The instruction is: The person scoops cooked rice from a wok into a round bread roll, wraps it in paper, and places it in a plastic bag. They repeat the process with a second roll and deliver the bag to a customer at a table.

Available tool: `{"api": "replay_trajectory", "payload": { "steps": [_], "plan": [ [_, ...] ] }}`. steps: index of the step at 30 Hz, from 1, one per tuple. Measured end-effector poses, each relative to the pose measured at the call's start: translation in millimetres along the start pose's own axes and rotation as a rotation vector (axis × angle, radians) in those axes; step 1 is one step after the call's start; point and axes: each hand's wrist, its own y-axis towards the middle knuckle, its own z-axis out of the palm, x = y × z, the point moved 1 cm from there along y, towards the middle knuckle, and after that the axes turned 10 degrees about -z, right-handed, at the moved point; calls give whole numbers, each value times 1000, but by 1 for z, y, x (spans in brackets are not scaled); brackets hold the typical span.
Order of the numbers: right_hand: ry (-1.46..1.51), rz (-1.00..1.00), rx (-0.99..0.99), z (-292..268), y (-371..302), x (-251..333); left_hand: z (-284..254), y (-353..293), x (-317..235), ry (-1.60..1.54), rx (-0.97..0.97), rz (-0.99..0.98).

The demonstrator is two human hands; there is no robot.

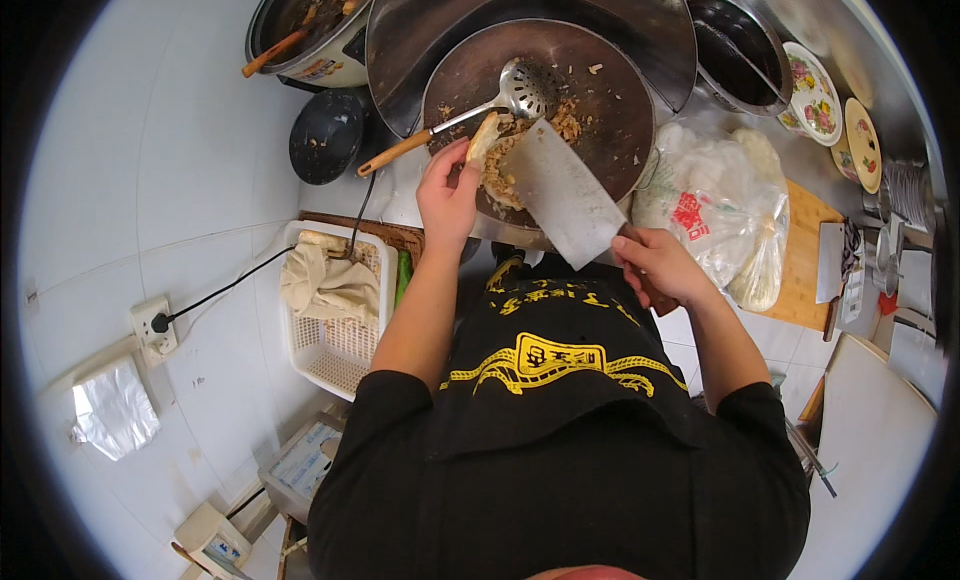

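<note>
My left hand (447,195) is closed on a flat, pale-gold bread bun (483,138), which it tilts on edge at the near left of a round dark chopping board (612,150). In my right hand (660,267) is the handle of a cleaver (568,192). Its broad blade slants over the near part of the board, beside chopped meat (497,176). Some of that meat is hidden by the blade and the bun. Beyond the bun lies a slotted ladle (528,88), its wooden handle sticking out past the board's left edge.
A curved metal guard (400,50) rings the board's far side. At the back left stand a cooker pot (330,60) and a black bowl (326,136). Plastic bags (715,195) and a dark-filled metal pot (735,50) sit right. A white basket (330,365) holds cloth.
</note>
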Motion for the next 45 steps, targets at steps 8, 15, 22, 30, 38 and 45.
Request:
{"api": "replay_trajectory", "payload": {
  "steps": [8, 15, 22, 30, 38, 45],
  "plan": [
    [181, -41, 125, -15, -7, -21, 2, -1, 0, -26, 14, -15],
    [227, -177, 115, -29, -4, -20, 4, 3, 5, -23, 3, -26],
    [242, -79, 32, -25, -5, -21, 4, -1, 2, -1, 8, -6],
    [333, 29, -30, -20, -26, -38, 6, 0, 1, -26, 6, -10],
    [438, -65, 88, -25, -39, -57, 7, 7, 15, 100, 19, 84],
    [301, -84, -257, -52, -61, -72, 13, 8, 23, 0, 95, 4]
  ]
}}
